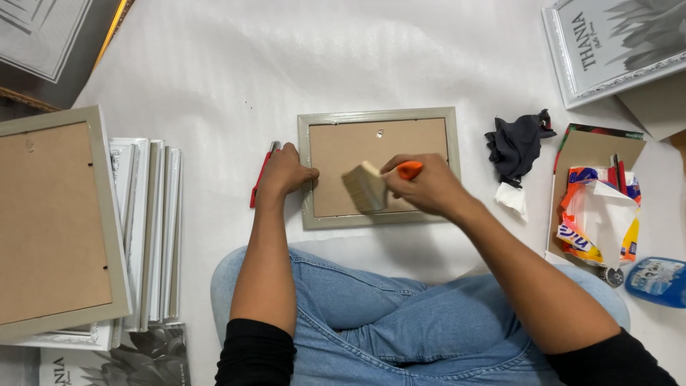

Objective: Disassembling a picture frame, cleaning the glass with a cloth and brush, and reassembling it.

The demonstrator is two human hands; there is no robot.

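Both hands (286,171) (429,187) rest on frame (379,168).

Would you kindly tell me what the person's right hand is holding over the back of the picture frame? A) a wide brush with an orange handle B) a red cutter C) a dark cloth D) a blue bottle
A: the right hand grips a wide brush with an orange handle, its bristles on the frame backing.

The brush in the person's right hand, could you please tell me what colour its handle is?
Orange, seen in the head view: the wide pale-bristled brush has an orange handle.
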